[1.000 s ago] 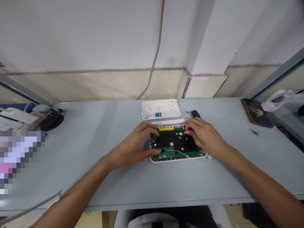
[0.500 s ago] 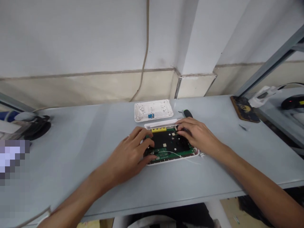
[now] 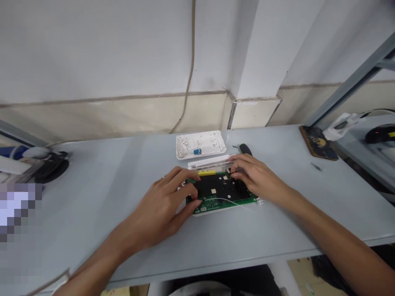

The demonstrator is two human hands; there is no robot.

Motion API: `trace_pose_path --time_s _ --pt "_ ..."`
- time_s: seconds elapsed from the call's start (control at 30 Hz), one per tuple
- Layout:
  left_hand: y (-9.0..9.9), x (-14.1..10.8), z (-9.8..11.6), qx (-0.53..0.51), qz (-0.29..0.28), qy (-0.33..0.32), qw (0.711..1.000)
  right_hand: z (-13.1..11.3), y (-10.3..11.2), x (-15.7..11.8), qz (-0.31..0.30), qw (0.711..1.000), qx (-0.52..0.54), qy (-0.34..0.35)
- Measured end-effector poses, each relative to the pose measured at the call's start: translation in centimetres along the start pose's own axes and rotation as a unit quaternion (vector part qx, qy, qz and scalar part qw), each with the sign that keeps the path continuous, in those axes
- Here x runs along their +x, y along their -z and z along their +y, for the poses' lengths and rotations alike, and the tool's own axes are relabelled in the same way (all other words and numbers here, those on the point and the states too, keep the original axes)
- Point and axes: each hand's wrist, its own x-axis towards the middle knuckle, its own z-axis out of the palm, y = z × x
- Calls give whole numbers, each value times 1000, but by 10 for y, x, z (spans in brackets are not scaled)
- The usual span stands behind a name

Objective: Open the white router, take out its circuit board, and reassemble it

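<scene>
A grey table (image 3: 105,205) is being used as the work surface, with a black coiled object (image 3: 51,168) seen resting at its far left. A green circuit board (image 3: 220,201) is being held near the table's middle, close to the edge nearest the person. Its left side is being clasped by the curled fingers of the left hand (image 3: 160,209), closed on the board rather than released. A yellow connector block (image 3: 206,172) is being crowded by those fingers along the far edge, and a thin white wire (image 3: 230,200) is being trailed across the near part of the board. Just behind, a white plastic casing strip (image 3: 211,163) is being kept along the far edge, while a white perforated cover (image 3: 200,144) with a blue port (image 3: 197,151) is lying apart, farther back. The board's far right corner is being pinched by the right hand (image 3: 257,176), likewise closed on it. A dark-handled tool (image 3: 245,149) is being left just beyond those fingers, and a brown mat (image 3: 317,143) is seen lying at the far right.
</scene>
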Motion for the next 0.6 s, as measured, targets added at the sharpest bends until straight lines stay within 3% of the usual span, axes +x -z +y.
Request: trace_pose_path --time_s 0.37,0.6 --pt "-25 3 2 72 60 -68 993 12 13 1 -30 998 45 -14" --pt "-18 4 -11 84 32 -56 994 13 9 2 -28 999 30 4"
